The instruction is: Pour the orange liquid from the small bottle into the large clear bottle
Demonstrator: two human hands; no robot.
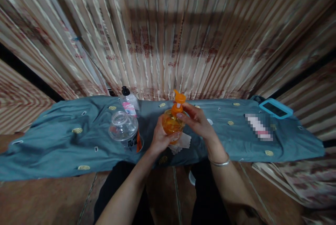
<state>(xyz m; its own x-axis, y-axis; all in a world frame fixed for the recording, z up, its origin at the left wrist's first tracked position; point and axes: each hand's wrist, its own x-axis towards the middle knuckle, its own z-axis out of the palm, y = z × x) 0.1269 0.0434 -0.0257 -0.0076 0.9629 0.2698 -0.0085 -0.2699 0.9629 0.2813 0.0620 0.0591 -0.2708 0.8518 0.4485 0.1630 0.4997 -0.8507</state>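
Holding orange bottle — left hand: fingers curled round it | right hand: pinching pump collar

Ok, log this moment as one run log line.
left grip: around amber bottle | right grip: at orange pump | further left: clear jar, black-capped bottle | cover: blue-green cloth

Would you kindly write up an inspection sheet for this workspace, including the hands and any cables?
Surface: teal cloth, wrinkled, patterned.
Job's things: amber pump bottle, orange pump head on top.
Clutter: clear jar, black-capped bottle, pale jagged-edged scrap, blue-framed object, pixelated item.
Hands: left hand grips the bottle's body; right hand is on its orange collar.
Cables: nothing seen.
Surroundings: pleated printed curtains, brown floor.
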